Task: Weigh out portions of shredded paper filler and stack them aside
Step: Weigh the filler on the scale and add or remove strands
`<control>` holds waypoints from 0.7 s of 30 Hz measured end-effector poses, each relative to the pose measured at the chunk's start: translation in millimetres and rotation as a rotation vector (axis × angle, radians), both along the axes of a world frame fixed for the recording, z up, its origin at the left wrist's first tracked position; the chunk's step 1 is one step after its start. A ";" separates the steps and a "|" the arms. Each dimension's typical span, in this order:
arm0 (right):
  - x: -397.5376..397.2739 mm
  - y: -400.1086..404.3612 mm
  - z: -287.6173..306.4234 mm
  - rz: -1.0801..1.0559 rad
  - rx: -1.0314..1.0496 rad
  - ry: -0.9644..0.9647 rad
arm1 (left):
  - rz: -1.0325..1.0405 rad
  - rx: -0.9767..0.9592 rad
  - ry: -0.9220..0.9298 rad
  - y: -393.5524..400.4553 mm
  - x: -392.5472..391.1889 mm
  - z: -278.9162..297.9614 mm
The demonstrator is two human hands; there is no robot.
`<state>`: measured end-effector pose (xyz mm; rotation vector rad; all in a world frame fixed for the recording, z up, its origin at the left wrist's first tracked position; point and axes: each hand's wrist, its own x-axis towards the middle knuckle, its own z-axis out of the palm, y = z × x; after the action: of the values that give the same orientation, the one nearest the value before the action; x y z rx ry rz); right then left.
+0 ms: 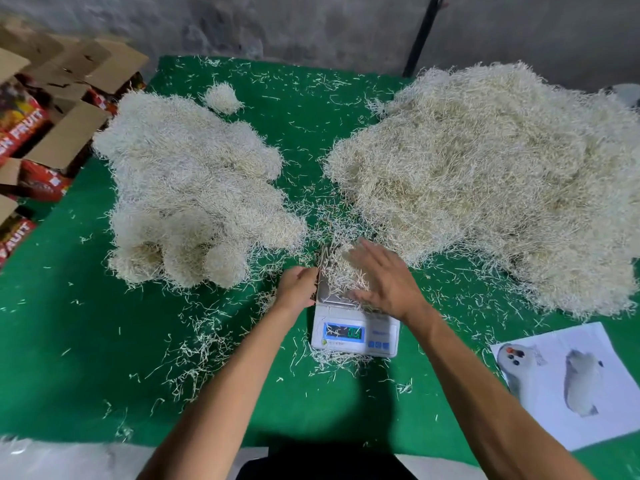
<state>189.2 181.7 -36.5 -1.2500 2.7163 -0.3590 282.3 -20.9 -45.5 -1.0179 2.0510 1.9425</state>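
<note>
On the scale (353, 327) near the green table's (86, 341) front edge, a light, springy filler tuft (341, 275): right hand (384, 278) flat over it, left hand (298, 287) curled at its side; best cupped from both sides.

Both hands, left hand (298, 285) and right hand (384, 278), cup shredded paper (341, 271) on the scale (355, 336).
</note>
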 end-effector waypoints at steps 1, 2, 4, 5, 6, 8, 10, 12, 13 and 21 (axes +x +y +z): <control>0.7 4.5 -0.4 -0.086 -0.099 -0.025 | 0.020 0.006 0.013 -1.8 3.8 -5.0; 2.0 8.2 0.8 -0.185 -0.211 -0.049 | 0.047 0.013 0.024 -3.3 6.9 -8.6; 7.7 15.6 3.8 -0.363 -0.387 -0.113 | 0.122 0.054 0.056 -2.6 10.4 -10.9; 11.5 17.5 4.1 -0.434 -0.449 -0.159 | 0.157 0.081 0.074 -0.5 11.4 -10.8; 15.3 18.5 4.4 -0.493 -0.497 -0.205 | 0.173 0.095 0.085 2.2 11.7 -10.6; 21.4 19.2 5.2 -0.572 -0.553 -0.272 | 0.174 0.119 0.106 8.3 10.5 -10.9; 25.7 20.4 3.9 -0.606 -0.587 -0.305 | 0.159 0.163 0.143 12.2 9.9 -11.1; 30.5 22.1 1.5 -0.633 -0.620 -0.321 | 0.143 0.241 0.188 13.7 11.0 -11.3; 32.2 23.4 -0.6 -0.644 -0.635 -0.316 | 0.143 0.294 0.208 14.1 11.4 -11.2; 34.5 19.1 -6.5 -0.702 -0.688 -0.332 | 0.246 0.332 0.220 15.3 9.8 -17.0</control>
<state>223.7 200.8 -43.0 -0.1871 2.6976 -1.5072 292.2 -5.6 -62.5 -1.0579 1.6747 2.5143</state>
